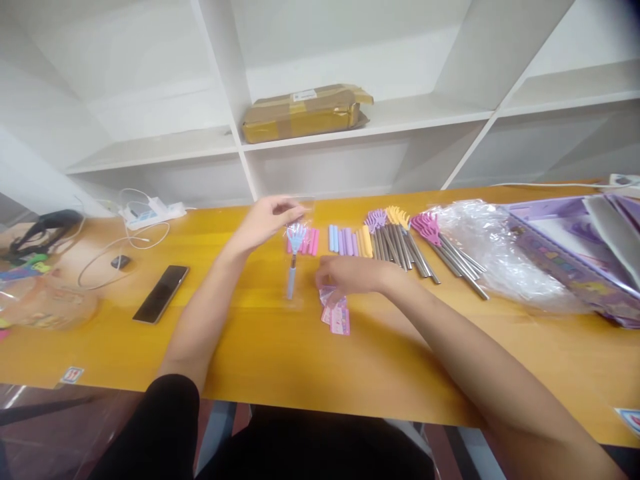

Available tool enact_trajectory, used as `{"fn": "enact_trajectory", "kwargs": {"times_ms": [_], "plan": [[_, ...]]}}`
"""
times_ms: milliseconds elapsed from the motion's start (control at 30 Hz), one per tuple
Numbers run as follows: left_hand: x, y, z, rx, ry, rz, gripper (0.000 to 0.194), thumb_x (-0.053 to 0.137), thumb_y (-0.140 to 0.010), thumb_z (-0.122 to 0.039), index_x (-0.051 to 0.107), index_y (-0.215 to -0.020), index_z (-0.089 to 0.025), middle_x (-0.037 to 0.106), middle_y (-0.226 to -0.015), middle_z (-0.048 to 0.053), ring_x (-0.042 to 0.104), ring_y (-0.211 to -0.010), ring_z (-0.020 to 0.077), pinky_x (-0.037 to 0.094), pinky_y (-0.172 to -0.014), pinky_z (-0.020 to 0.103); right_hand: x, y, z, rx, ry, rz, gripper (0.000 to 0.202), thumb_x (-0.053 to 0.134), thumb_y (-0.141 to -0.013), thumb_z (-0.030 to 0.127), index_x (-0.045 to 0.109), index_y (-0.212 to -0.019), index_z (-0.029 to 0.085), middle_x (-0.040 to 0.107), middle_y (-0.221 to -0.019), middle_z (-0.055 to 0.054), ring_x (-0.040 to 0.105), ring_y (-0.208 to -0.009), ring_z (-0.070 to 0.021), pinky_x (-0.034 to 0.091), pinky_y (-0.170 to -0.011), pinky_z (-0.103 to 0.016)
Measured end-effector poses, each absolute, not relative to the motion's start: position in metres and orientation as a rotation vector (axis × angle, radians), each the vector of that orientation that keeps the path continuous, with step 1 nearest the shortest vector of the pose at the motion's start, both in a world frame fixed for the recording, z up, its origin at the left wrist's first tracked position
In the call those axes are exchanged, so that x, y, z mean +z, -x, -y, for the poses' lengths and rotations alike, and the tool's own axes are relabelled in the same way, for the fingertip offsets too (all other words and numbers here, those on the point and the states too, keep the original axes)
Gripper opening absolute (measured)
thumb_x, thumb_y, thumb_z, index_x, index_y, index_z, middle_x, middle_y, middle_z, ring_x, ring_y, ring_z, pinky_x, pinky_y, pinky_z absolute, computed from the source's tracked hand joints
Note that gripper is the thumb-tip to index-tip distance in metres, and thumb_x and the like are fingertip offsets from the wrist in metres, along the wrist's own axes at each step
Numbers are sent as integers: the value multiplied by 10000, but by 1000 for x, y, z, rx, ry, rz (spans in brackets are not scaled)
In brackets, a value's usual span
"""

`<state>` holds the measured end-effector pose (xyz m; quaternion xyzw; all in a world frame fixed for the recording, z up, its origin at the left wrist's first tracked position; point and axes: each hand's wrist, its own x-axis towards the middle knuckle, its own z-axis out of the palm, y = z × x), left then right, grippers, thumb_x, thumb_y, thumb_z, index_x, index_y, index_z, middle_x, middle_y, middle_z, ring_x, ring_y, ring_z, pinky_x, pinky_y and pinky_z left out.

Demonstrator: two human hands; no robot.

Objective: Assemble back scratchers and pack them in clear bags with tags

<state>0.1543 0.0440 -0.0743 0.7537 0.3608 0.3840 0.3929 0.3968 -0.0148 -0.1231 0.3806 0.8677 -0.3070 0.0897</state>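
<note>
— Where does our blue back scratcher (pixel 292 263) lie?

— On the bench (pixel 250 360), long axis running away from us, claw end under our left hand (pixel 267 220), fingers pinched at it. Our right hand (pixel 350 277) rests just beside, curled onto pink packets (pixel 337 313).

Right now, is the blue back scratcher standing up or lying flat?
Lying flat: the blue back scratcher rests along the table, with the left hand at its claw end.
</note>
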Motion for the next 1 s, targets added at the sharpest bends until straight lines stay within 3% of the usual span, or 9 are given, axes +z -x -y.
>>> {"fn": "enact_trajectory", "kwargs": {"times_ms": [100,367,600,700,800,1000], "plan": [[-72,-157,-43,1049,-1854,-895,375,884,-849,-515,765,-947,-174,757,-878,46,686,-795,138,545,-761,262,-126,-392,15,-854,-1130,-2546,493,831,-810,622,751,-1077,215,623,-1168,-73,585,-878,-190,371,-701,-303],[-66,-157,-35,1091,-1886,-918,419,881,-848,-559,732,-833,-168,728,-787,37,677,-758,142,538,-749,268,-135,-384,19,-796,-1197,-2446,708,962,-613,552,624,-1133,210,644,-1212,-68,596,-844,-188,331,-647,-289],[-66,-158,-33,1079,-1891,-914,425,862,-869,-572,733,-823,-170,728,-788,39,681,-759,142,545,-754,270,-130,-391,12,-930,-1196,-2439,229,798,-797,239,655,-973,205,718,-1052,-23,625,-863,-175,362,-695,-282],[-66,-158,-33,1070,-1898,-914,421,855,-878,-574,744,-838,-169,739,-804,47,684,-765,145,549,-757,273,-130,-398,7,-1071,-1190,-2436,174,742,-810,171,683,-973,190,743,-1023,-27,656,-887,-175,403,-737,-272],[-66,-158,-33,1073,-1890,-899,414,866,-871,-568,747,-844,-172,738,-816,45,681,-765,138,554,-759,269,-134,-403,2,-1123,-1198,-2442,208,758,-810,220,699,-1006,181,746,-1035,-38,657,-895,-180,419,-755,-273],[-64,-163,-30,1114,-1803,-856,440,922,-808,-567,743,-944,-189,732,-845,21,684,-744,123,568,-726,252,-143,-402,-3,-1047,-1161,-2457,504,903,-704,514,700,-1025,183,703,-1053,-54,604,-872,-188,382,-710,-281]]}}
